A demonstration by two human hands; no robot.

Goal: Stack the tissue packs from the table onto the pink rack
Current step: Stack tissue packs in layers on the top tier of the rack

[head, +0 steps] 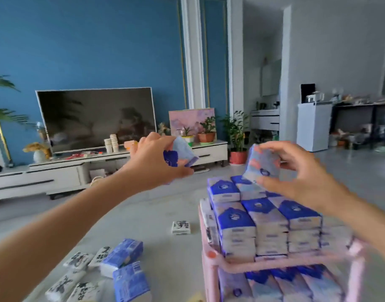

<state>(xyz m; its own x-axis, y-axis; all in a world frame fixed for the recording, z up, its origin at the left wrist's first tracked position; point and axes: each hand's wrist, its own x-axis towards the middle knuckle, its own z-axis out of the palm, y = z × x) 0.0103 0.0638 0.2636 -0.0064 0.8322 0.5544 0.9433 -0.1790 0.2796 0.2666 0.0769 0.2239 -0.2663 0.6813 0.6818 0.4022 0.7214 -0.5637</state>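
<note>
Left hand [152,162] and right hand [296,171] each pinch blue-and-pink wrapped tissue packs [263,164]; pink plastic rack [211,264] under right fingers looks heaped, loose packs [121,256] remain.

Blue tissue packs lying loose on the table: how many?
2. One blue plastic-wrapped tissue pack lies beside the black-and-white packs; the second blue pack sits nearer, at the bottom edge. Others may lie out of frame.

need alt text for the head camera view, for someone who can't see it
The left hand grips a tissue pack in mid-air while the right hand holds a second pack over the stacked packs on the pink rack. Loose packs lie at lower left; a television stands behind.
</note>
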